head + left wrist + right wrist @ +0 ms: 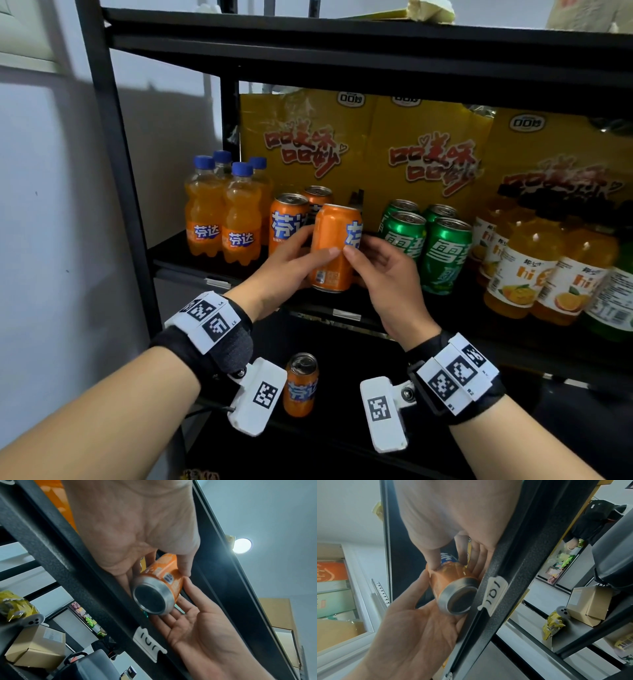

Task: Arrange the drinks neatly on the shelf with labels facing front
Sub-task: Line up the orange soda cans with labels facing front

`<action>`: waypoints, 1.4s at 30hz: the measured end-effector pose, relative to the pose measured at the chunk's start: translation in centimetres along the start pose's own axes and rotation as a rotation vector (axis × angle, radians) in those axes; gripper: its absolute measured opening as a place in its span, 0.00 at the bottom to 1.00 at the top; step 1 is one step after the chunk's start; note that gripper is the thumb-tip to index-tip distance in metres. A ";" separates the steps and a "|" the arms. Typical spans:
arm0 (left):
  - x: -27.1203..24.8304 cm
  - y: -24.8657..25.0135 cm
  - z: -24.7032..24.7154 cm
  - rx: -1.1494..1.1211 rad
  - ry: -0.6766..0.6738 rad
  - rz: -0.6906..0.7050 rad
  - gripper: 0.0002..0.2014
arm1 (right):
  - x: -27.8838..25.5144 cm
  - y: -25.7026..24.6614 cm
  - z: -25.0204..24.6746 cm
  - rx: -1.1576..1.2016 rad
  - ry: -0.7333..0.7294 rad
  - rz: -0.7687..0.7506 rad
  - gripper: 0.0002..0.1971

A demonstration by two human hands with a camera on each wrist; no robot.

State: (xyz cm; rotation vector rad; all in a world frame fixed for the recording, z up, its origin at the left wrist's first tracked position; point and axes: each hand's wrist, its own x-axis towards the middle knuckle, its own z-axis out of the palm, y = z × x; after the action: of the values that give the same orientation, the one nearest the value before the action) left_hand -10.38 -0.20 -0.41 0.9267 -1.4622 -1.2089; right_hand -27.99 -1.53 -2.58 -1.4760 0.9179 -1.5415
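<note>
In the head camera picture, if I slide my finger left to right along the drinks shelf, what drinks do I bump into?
Orange soda bottles with blue caps → orange cans standing on the shelf → the orange can held by the left hand and right hand → green cans → orange juice bottles.

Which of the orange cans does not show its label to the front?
The orange can held in both hands: its blue lettering is turned to the right, while the other orange cans show theirs frontally.

Orange aluminium can [334, 246] with blue-white lettering; green cans [445, 255], white script; orange bottles [219, 212], blue caps; yellow cartons [308, 144], red characters.
</note>
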 end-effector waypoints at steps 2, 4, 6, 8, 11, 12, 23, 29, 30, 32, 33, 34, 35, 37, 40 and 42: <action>0.1 0.0 0.0 -0.014 -0.012 -0.037 0.30 | 0.1 0.1 -0.1 0.005 0.034 0.009 0.21; 0.2 -0.1 0.0 -0.008 -0.017 -0.047 0.26 | 0.1 0.1 -0.2 0.018 0.040 0.027 0.28; 0.2 -0.4 0.1 0.000 -0.009 -0.039 0.27 | 0.1 0.1 -0.2 0.024 0.027 0.032 0.32; 0.1 -0.4 0.3 0.017 0.001 -0.018 0.33 | 0.1 0.0 -0.2 0.017 0.025 0.022 0.33; 0.1 -0.4 0.4 0.028 0.008 -0.013 0.37 | 0.0 0.0 -0.2 0.027 0.024 0.031 0.35; 0.1 -0.4 0.3 0.020 0.010 -0.023 0.36 | -0.1 0.0 -0.2 0.030 0.019 0.037 0.34; -0.1 -0.1 0.3 0.035 0.018 0.004 0.34 | -0.4 -0.8 -0.3 0.048 -0.024 0.067 0.38; -0.2 0.2 0.3 0.020 0.031 0.014 0.36 | -0.4 -0.9 -0.6 0.071 -0.131 0.085 0.31; -0.2 0.2 0.3 0.019 0.033 0.016 0.35 | -0.4 -0.9 -0.7 0.071 -0.140 0.085 0.30; -0.1 0.1 0.2 0.020 0.032 0.015 0.36 | -0.4 -0.8 -0.7 0.075 -0.148 0.079 0.29; 0.0 0.1 0.2 0.019 0.028 0.010 0.37 | -0.4 -0.7 -0.7 0.076 -0.147 0.074 0.29; 0.1 0.1 0.2 0.011 0.021 0.001 0.38 | -0.4 -0.6 -0.7 0.075 -0.140 0.068 0.29; 0.2 0.1 0.1 -0.007 0.015 -0.012 0.39 | -0.3 -0.6 -0.7 0.071 -0.126 0.059 0.30; 0.3 0.0 0.0 -0.047 0.012 -0.037 0.37 | -0.3 -0.5 -0.6 0.062 -0.089 0.049 0.32; 0.5 -0.2 -0.1 -0.071 0.024 -0.039 0.27 | -0.3 -0.5 -0.5 0.053 -0.065 0.051 0.33; 0.6 -0.3 0.0 -0.084 0.039 -0.041 0.23 | -0.3 -0.5 -0.5 0.040 -0.056 0.051 0.29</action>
State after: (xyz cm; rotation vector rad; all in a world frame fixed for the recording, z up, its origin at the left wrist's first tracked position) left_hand -10.51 -0.81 -0.63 0.9224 -1.3574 -1.2661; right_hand -28.47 -1.09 -2.32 -1.4495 0.8807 -1.4666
